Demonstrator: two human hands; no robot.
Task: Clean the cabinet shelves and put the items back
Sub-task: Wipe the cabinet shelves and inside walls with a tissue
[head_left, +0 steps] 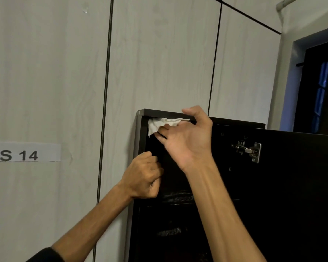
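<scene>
While the right hand point(186, 137) pinches the cloth point(160, 124) under the cabinet point(140, 140) top, fingers loosely spread. Soft and light, the cloth looks best bunched. The left hand point(142, 176) is curled at the cabinet's edge; grip unclear.

pale wood-grain wall panels point(159, 53), "WS 14" paper label point(24, 152), dark doorway point(314, 87)

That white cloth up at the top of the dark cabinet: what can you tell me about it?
The white cloth is a small, crumpled rag or paper towel, soft and wrinkled. It is bunched into the upper left inside corner of the dark cabinet, just under the top panel. The right hand pinches it with its fingers, thumb hooked over the cabinet's top edge. The left hand does not touch it.
</scene>
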